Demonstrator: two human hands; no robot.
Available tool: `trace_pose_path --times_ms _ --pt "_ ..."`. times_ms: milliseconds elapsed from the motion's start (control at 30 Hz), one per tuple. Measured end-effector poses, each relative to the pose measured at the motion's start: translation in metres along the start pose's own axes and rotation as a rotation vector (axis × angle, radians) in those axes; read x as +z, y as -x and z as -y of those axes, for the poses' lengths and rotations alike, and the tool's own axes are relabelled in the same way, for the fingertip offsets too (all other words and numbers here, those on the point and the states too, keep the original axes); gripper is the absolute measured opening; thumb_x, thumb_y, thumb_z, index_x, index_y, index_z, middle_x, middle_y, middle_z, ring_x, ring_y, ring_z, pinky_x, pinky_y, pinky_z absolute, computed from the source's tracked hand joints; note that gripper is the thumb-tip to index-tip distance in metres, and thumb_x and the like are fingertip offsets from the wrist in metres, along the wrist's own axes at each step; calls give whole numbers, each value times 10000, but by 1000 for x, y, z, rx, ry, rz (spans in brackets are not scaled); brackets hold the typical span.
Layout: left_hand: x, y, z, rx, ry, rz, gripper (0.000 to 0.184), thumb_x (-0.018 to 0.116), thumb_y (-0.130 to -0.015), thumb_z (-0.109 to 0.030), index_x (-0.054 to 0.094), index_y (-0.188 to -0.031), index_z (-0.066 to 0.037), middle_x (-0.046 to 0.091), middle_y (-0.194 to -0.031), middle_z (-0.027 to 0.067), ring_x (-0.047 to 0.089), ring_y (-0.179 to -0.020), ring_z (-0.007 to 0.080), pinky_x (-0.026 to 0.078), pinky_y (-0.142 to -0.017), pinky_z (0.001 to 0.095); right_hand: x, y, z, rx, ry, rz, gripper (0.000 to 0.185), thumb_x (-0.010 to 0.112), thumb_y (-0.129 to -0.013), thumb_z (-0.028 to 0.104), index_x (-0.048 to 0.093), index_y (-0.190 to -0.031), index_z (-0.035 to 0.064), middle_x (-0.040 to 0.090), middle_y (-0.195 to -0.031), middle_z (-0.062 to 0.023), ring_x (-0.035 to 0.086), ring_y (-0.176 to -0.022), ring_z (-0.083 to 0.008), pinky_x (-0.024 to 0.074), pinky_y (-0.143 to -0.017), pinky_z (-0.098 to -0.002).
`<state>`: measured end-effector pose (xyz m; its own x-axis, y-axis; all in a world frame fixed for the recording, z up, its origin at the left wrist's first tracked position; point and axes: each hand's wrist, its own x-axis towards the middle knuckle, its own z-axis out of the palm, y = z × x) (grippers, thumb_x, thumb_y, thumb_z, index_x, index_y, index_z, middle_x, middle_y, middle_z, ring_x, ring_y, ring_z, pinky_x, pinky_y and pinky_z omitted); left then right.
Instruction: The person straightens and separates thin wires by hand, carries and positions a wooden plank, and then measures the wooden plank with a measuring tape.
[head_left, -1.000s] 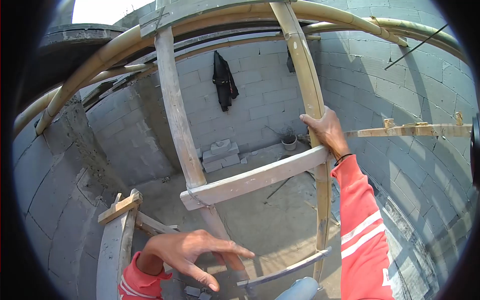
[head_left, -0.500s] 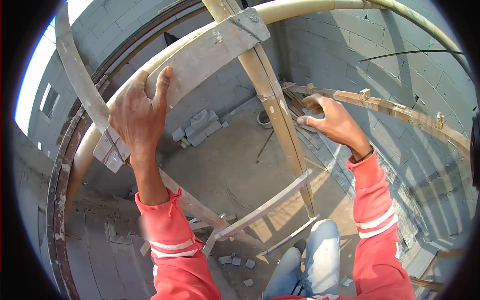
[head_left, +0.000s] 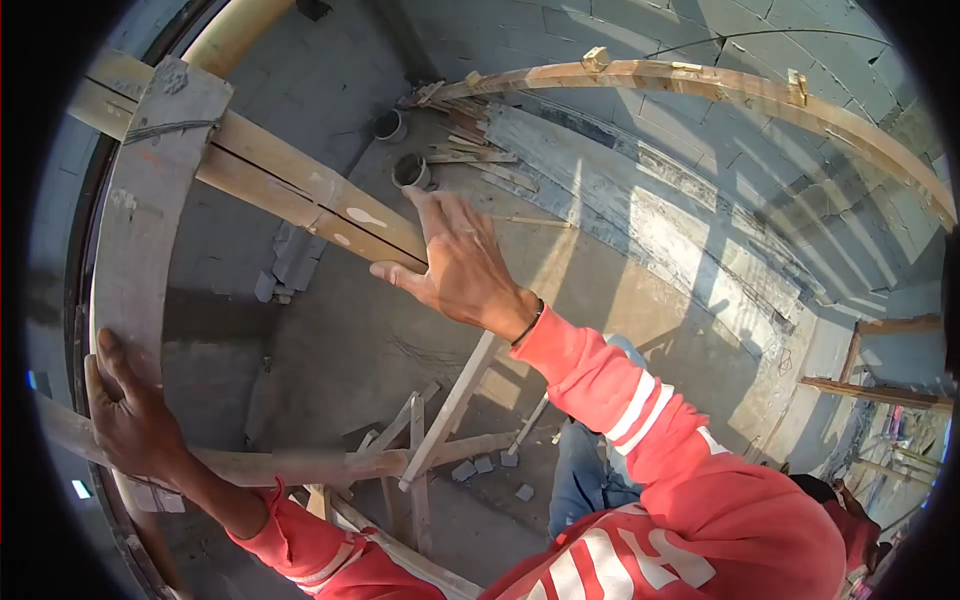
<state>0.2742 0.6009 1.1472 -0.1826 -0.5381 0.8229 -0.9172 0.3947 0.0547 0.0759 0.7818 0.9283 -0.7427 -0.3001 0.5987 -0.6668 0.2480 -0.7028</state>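
Head view, then: what lies around the bamboo pole (head_left: 290, 190)?

Two buckets (head_left: 417, 183) stand on the floor (head_left: 340, 330) beyond it, near loose wood strips (head_left: 480, 156) and long pale sheets (head_left: 630, 210) by the block wall (head_left: 810, 160). A curved timber (head_left: 660, 75) arches across the upper right

Anything in the way?

The flat board (head_left: 140, 230) crosses over the pole at the upper left, with wire (head_left: 170, 130) bound around it there, and the right hand (head_left: 470, 265) hides the pole's lower stretch. A second pole (head_left: 375, 463) and a narrow rung (head_left: 455, 405) sit below, near broken chunks (head_left: 463, 472) on the floor

Which way does the pole run?

Its long axis slants from upper left down to the right hand, mid-frame; the board runs nearly upright in view, its top leaning right

And the hands?

The left hand (head_left: 135, 410) grasps the board toward its lower end. The right hand straddles the pole, thumb on one side and fingers on the other; whether they close tight, I can't tell
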Motion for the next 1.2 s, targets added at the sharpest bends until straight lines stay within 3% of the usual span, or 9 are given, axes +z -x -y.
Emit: trace_pose_path --times_ms 133,233,267,367,567,733,1000,1100,1200 --pt "11 -15 38 182 49 -46 646 504 -903 -653 676 -1244 -131 707 -1175 14 675 -1031 190 498 -882 314 25 44 -52 109 -202 281 629 793 -755 447 502 -1090 2 644 -844 -198 655 -785 -389 508 -688 -465" --pt "14 19 44 -277 326 -214 447 548 -978 -427 716 -1128 -41 719 -1120 54 667 -1017 198 483 -942 313 30 51 -58 62 -231 241 613 818 -722 458 489 -1006 25 650 -768 -178 663 -676 -372 518 -598 -451" --pt "15 50 42 12 461 -227 409 549 -990 -352 649 -1189 -9 666 -1187 116 624 -1086 231 472 -968 342 31 49 -59 43 -251 213 603 830 -704 454 478 -962 38 650 -745 -169 661 -641 -361 516 -564 -443" --pt "12 182 -15 364 501 45 423 543 -1005 -325 573 -1257 13 563 -1309 170 559 -1181 272 454 -1006 408 38 53 -65 33 -268 181 601 837 -694 445 484 -960 37 645 -721 -160 661 -635 -348 514 -559 -441" --pt "63 344 -72 112 680 959 485 566 -967 -448 606 -1126 9 629 -1019 186 630 -918 324 485 -793 424 41 51 -70 -31 -361 191 624 827 -714 437 473 -994 6 624 -707 -187 650 -619 -376 491 -539 -456" --pt "74 382 -77 249 252 645 487 673 -863 -508 562 -816 -36 575 -725 161 563 -674 409 424 -552 441 51 56 -80 -164 -375 154 732 805 -751 428 447 -1148 -72 640 -774 -189 668 -692 -341 504 -627 -444" --pt "112 412 -55 293 -2 1 651 651 -841 -606 700 -1091 -6 697 -861 195 679 -806 346 497 -751 431 31 71 -130 -321 -424 316 551 748 -818 360 534 -1106 -58 658 -940 -182 658 -933 -295 472 -850 -400" --pt "121 408 -46 227 -9 8 679 599 -858 -642 698 -1107 -18 700 -926 200 667 -893 349 489 -805 437 -30 154 -275 -539 -683 82 296 703 -815 177 573 -1032 23 629 -882 -127 620 -847 -302 433 -758 -409" --pt "116 407 -42 251 -32 67 647 626 -852 -617 691 -1142 -42 691 -1012 197 642 -1005 338 471 -867 432 -116 221 -473 132 -344 492 447 729 -848 195 553 -1221 20 659 -1038 -161 656 -966 -266 510 -851 -381"
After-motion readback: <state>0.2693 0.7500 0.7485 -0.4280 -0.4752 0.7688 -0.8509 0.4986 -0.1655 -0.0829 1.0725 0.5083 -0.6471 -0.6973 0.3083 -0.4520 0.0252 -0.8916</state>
